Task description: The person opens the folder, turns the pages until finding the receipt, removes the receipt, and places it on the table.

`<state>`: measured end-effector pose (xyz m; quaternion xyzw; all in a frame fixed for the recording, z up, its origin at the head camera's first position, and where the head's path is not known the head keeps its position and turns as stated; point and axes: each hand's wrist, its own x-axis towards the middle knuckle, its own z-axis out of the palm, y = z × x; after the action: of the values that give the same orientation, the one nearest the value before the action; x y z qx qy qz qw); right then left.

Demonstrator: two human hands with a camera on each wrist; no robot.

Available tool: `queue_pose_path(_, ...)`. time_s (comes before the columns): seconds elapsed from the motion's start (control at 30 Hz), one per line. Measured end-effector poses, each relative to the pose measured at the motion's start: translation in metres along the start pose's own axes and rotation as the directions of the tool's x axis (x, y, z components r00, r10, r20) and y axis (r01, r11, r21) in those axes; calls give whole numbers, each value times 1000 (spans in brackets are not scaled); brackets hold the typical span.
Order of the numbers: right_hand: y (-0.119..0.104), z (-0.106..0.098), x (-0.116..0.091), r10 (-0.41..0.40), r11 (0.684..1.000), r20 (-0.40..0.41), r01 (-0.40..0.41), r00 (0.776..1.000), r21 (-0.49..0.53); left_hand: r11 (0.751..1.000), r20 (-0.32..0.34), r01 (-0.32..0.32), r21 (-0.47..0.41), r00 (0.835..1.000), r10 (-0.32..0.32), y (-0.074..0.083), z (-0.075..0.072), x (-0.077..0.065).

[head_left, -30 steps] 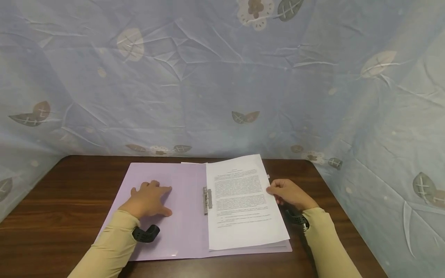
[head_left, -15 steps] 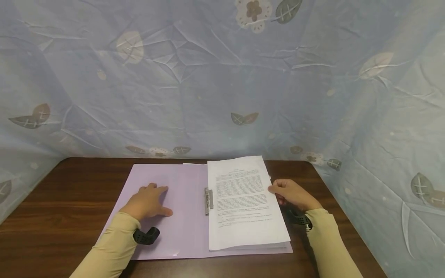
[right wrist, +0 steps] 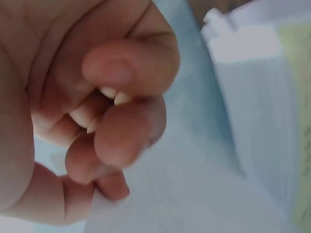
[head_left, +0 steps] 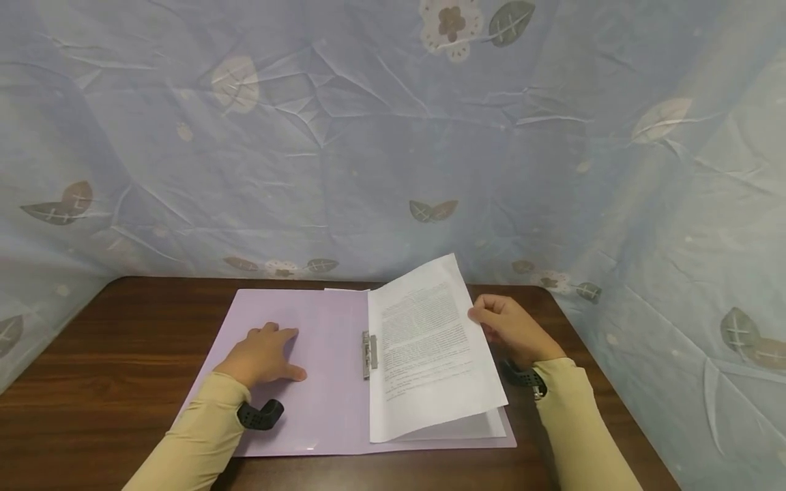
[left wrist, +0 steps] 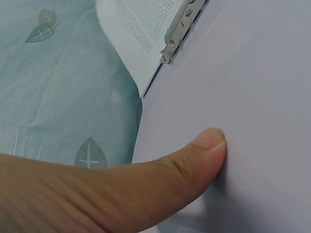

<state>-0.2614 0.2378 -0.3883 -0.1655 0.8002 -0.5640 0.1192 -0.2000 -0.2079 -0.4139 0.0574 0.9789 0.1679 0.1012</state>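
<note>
A light purple folder [head_left: 331,389] lies spread on the table, with a metal clip [head_left: 369,354] along its middle. My left hand [head_left: 260,358] rests on the left cover with its fingers spread; in the left wrist view the thumb [left wrist: 180,172] lies against the cover. At the right edge of a printed sheet of paper [head_left: 424,348], my right hand [head_left: 512,331] pinches it between thumb and fingers. The sheet's free side is raised and bowed, its left edge staying by the clip. In the right wrist view, the other fingers [right wrist: 131,68] are curled inward.
Beneath the raised sheet lie more white pages [head_left: 473,428] on the folder's right half. The dark wooden table [head_left: 92,368] ends at a pale blue patterned cloth [head_left: 368,157] behind and at the sides. Each wrist wears a black band [head_left: 260,414].
My right hand has moved up slightly, lifting the sheet's right side higher, so more of the pages beneath shows at the lower right. The left hand has barely moved.
</note>
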Motion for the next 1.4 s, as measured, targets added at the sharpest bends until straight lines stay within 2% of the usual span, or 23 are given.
queue_pose_path(0.17,-39,17,10,-33,998,-21,31,999,-63,1000,5,-1,5,1000,1,-2,1,1)
queue_pose_path(0.33,-78,43,22,-58,991,-30,54,998,-125,1000,7,-3,6,1000,3,-1,-1,1)
queue_pose_path(0.57,-116,99,43,-113,976,-51,102,992,-190,1000,2,-16,7,1000,16,0,-2,0)
queue_pose_path(0.77,-139,150,52,-160,943,-47,139,986,-302,1000,14,-3,14,1000,3,-2,0,2)
queue_pose_path(0.93,-149,188,58,-169,891,-47,132,984,-435,1000,29,-30,-5,999,30,-5,-4,3)
queue_pose_path(1.1,-146,221,61,-172,827,-40,122,984,-549,994,-25,-84,-75,996,82,-15,-12,5)
queue_pose_path(1.23,-143,243,62,-187,757,-45,115,981,-644,988,-99,-73,-137,993,60,-24,-23,3)
queue_pose_path(1.33,-142,258,64,-204,690,-50,107,978,-715,983,-172,-55,-173,985,25,-29,-35,1)
queue_pose_path(1.4,-141,267,65,-213,640,-51,99,976,-762,965,-206,-53,-258,979,-2,-29,-42,0)
